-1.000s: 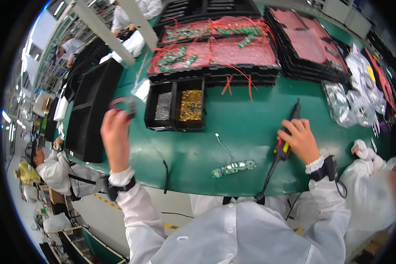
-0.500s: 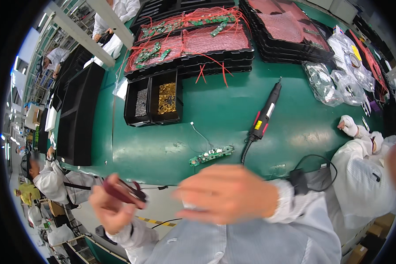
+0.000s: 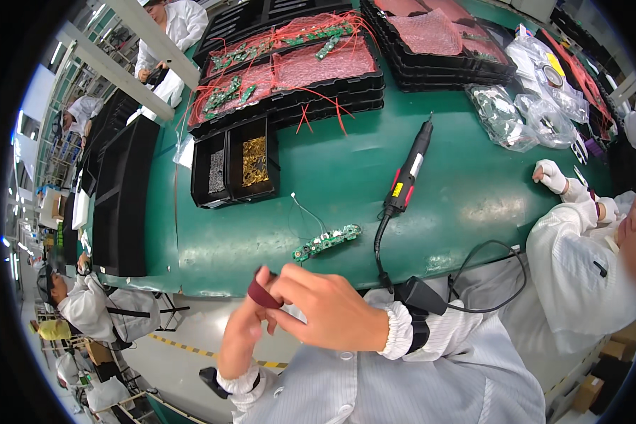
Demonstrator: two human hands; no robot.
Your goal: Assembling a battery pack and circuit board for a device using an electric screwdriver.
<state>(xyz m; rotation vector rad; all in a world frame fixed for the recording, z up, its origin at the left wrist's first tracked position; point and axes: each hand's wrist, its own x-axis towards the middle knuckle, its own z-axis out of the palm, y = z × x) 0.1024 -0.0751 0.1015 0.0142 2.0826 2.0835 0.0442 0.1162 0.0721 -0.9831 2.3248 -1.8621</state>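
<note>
My left hand [image 3: 242,332] and my right hand [image 3: 336,311] meet in front of me, just below the table's near edge. Between them is a maroon band [image 3: 261,293], which bends around the upper fingers of the left hand. The right hand's thumb and fingers close in on the band from the right. Part of the left fingers is hidden behind the right hand. Just beyond the hands, a green circuit board [image 3: 326,242] with a thin cable and white plug lies on the table. A black electric screwdriver [image 3: 408,169] lies farther right, its tip pointing away.
A two-part black bin [image 3: 234,164] holds silver and gold-coloured small parts. Behind it, black trays [image 3: 290,109] carry boards, red wires and pink bubble wrap. Clear bags [image 3: 502,119] sit at far right. A person [image 3: 586,240] is close on the right; others stand left.
My left hand has moved right and up with the maroon band. My right hand has come to meet it. The view has shifted slightly; the board and screwdriver still lie on the table.
</note>
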